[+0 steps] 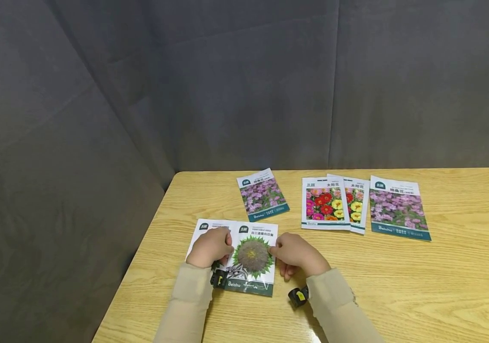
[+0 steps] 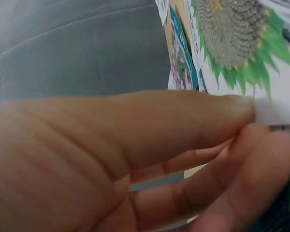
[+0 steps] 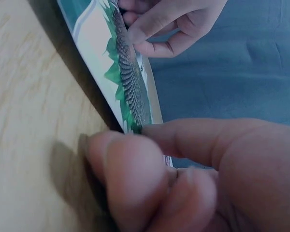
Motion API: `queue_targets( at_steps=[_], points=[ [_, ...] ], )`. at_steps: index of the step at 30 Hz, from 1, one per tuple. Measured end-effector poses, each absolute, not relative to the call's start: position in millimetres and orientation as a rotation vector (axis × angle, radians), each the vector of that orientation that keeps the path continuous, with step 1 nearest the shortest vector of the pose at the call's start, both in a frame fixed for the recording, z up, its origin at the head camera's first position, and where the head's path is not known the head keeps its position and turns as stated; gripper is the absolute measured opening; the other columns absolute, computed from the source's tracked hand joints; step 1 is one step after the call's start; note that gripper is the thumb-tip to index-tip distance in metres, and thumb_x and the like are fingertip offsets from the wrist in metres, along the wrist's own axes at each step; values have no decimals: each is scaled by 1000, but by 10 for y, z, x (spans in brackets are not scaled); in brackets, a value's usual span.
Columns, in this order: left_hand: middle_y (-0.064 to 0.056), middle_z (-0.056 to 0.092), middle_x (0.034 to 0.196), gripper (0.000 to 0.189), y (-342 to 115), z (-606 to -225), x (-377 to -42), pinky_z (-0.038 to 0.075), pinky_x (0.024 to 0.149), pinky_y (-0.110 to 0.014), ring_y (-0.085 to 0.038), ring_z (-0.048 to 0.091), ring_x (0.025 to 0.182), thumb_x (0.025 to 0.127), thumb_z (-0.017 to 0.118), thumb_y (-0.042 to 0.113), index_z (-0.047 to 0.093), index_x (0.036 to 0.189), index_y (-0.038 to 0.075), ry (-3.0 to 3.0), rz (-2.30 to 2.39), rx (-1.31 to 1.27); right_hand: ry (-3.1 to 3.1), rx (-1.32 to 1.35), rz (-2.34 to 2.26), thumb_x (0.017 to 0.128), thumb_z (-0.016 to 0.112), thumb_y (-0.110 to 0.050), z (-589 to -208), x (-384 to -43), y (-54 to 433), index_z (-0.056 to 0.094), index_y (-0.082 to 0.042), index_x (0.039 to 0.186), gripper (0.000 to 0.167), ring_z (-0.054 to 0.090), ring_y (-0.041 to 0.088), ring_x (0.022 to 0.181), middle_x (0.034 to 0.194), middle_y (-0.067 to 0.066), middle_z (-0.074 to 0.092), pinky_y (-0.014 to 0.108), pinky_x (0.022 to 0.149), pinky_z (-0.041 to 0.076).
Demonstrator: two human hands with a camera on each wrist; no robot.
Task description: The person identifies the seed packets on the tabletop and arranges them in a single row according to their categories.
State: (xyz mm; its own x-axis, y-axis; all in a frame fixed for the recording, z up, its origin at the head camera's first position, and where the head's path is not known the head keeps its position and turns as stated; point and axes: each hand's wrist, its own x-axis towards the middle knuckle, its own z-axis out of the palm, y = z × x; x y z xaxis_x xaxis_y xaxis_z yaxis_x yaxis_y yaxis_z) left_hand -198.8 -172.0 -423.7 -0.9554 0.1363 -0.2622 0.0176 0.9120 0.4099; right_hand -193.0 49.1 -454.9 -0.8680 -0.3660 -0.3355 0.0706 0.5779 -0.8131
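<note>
A white and green seed packet with a sunflower head (image 1: 253,257) is held between both hands near the front left of the table. At its left edge my left hand (image 1: 211,247) pinches it between thumb and fingers. My right hand (image 1: 299,252) pinches the right edge, thumb on the printed face. In the right wrist view, the sunflower seed packet (image 3: 94,53) appears tilted, its near edge lifted off the wood. Another white seed packet (image 1: 203,226) lies partly under the left hand and overlaps the held one; its picture is mostly hidden.
Behind lies a purple-flower seed packet (image 1: 263,195). To the right, two overlapping packets with red and yellow flowers, the front one (image 1: 325,205) over the other (image 1: 358,209), lie beside another purple-flower packet (image 1: 399,207). A grey curtain (image 1: 253,95) hangs behind the wooden table (image 1: 463,286).
</note>
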Motion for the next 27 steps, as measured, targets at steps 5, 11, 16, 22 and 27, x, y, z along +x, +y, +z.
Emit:
queue_targets(
  at_steps=[5,11,16,22,27],
  points=[
    [-2,57,57,18,-1672,-4264,-1978,36,49,-30,-16,52,48,95,68,10,57,82,12,2832,630,135,2316,-244,-1241,105,56,-18,-4535,-1904,483,61,-1,78,32,54,13,35,53,11,63,29,45,53],
    [-2,64,73,6,-1630,-4215,-2010,40,50,-31,-20,59,57,101,64,16,62,98,11,2811,974,254,2316,-236,-1262,105,56,-20,-4481,-1926,526,62,-1,79,33,55,14,39,56,11,63,31,46,53],
    [-5,65,100,10,-1571,-4155,-2048,52,67,-36,-24,65,82,102,62,15,65,110,10,2845,1256,376,2413,-215,-1360,104,56,-18,-4409,-1989,614,61,0,82,29,57,19,47,63,12,63,31,49,51],
    [-18,50,133,30,-1431,-4165,-2077,56,88,-45,-33,55,119,101,61,7,59,130,4,2899,1538,439,2594,-213,-1492,103,53,-13,-4413,-2109,736,65,2,102,20,65,25,67,84,14,67,36,62,54],
    [-23,36,147,41,-1332,-4132,-2146,47,102,-54,-37,42,134,100,57,5,53,140,3,2850,1781,311,2703,-182,-1545,103,53,-13,-4445,-2222,782,65,1,119,25,66,35,103,117,19,67,47,81,55]
  ],
)
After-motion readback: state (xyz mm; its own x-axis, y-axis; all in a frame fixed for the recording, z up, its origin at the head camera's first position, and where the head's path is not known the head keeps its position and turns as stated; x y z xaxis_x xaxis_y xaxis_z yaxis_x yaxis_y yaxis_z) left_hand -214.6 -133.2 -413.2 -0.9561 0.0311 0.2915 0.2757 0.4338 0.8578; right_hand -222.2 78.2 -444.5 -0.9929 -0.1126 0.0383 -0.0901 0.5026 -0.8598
